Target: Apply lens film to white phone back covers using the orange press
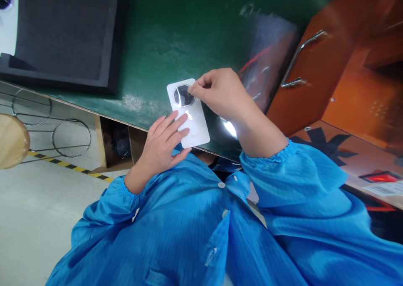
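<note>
A white smartphone (197, 124) lies back side up near the front edge of the green table, its dark, glossy camera module (183, 95) towards the far end. My left hand (165, 137) rests with fingers stretched out across the near left part of its back. At the right rim of the camera module, the thumb and index finger of my right hand (220, 90) are pinched together. What sits between those fingertips, if anything, is too small to make out.
A black foam tray (63, 34) sits at the left, with another white phone (8, 25) in it. Clear plastic bags (264, 51) lie on the table (176, 25) at the right, beside an orange cabinet with a metal handle (297, 59). A wooden-topped stool (12, 141) stands on the floor at left.
</note>
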Demonstrator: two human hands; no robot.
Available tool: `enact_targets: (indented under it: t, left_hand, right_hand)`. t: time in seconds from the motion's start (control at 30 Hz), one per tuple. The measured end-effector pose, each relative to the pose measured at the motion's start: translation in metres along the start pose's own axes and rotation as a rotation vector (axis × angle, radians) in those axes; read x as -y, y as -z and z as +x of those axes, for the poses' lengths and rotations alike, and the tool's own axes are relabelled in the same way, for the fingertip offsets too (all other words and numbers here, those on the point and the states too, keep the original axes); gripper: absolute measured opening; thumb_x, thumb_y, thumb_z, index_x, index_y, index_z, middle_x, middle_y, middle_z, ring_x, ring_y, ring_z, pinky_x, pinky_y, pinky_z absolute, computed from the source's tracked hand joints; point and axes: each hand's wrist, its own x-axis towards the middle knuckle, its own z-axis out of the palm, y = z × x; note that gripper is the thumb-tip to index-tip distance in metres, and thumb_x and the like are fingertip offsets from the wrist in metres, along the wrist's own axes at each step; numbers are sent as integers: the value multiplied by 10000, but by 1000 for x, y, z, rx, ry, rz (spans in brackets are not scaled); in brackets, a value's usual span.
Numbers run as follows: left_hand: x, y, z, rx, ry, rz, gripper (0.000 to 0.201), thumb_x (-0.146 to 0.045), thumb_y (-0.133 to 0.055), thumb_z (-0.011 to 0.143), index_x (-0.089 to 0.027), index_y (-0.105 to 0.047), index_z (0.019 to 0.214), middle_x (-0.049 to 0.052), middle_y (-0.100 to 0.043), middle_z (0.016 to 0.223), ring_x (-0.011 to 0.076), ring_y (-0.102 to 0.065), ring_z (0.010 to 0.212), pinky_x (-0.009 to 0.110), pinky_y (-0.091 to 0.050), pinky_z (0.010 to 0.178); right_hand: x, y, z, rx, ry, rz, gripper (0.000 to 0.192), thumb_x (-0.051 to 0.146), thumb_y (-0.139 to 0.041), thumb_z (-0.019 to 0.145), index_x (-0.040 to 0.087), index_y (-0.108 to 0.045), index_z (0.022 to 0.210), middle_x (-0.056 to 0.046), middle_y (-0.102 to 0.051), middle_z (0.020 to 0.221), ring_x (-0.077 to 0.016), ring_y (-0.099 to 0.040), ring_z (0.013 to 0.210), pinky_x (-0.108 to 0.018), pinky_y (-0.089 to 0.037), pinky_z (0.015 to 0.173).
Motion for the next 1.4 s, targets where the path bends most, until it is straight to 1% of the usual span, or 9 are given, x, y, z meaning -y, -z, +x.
enact_targets:
  t: [0.17,0.37,0.57,0.7,0.93,1.07,1.2,1.3,1.4]
  left_hand:
    - [-1,1,0,-12,-2,3,398,-435,-698,1007,-247,-630,1352,118,-623,1598,301,-501,1571,496,-352,1297]
    - [-1,1,1,12,17,-7,418,-451,-691,1005,-284,-627,1383,94,-608,1616,306,-489,1580,521,-352,1298]
    - [-1,2,2,-7,2,1,382,-437,-697,1009,-250,-637,1337,119,-627,1592,314,-506,1566,504,-373,1277]
    - [-2,2,2,-6,11,-4,380,-437,-695,1010,-253,-635,1337,119,-627,1592,314,-510,1563,510,-370,1277]
    - [-2,2,2,-4,10,-9,389,-442,-693,1010,-252,-633,1344,123,-630,1589,310,-511,1563,509,-367,1281]
    - [-2,2,1,-1,9,-7,392,-446,-692,1011,-252,-635,1346,121,-623,1597,308,-504,1569,507,-365,1285]
    - [-2,2,1,11,29,-20,396,-450,-686,1011,-275,-635,1363,103,-615,1608,306,-495,1575,517,-354,1293]
    - [-1,2,1,17,31,-14,389,-456,-686,1011,-272,-642,1351,102,-613,1610,308,-489,1579,523,-362,1288]
    - [-1,2,1,1,13,7,377,-461,-686,1013,-257,-644,1328,110,-633,1588,309,-512,1562,516,-387,1270]
  right_hand:
    - [3,-2,-1,-28,7,16,146,273,-690,885,230,-667,747,3,-565,622,-201,-574,716,-365,-497,705]
    - [-1,-7,1,-72,32,52,100,230,-703,842,239,-670,748,8,-552,593,-236,-632,772,-415,-551,807]
    - [1,-12,1,-100,41,-13,194,224,-708,840,251,-614,673,-41,-651,724,-265,-680,798,-479,-579,868]
    - [3,-13,0,-105,19,-45,217,204,-720,839,256,-600,666,-51,-656,766,-288,-699,838,-518,-579,903]
    - [-3,-13,2,-115,74,7,137,239,-733,828,263,-644,727,-44,-657,738,-297,-698,874,-491,-595,866]
    - [-5,-13,3,-116,72,-24,165,282,-746,835,267,-643,707,-55,-681,756,-281,-681,816,-483,-593,844]
    - [-5,-12,3,-101,84,-42,207,348,-746,882,268,-648,718,-57,-683,773,-280,-681,820,-469,-587,832]
    - [-2,-9,1,-100,57,-58,245,321,-725,923,258,-642,701,-61,-684,796,-275,-682,840,-453,-569,850]
    - [4,-5,-2,-126,48,-68,266,273,-657,982,246,-679,718,-69,-709,843,-269,-691,901,-434,-549,903]
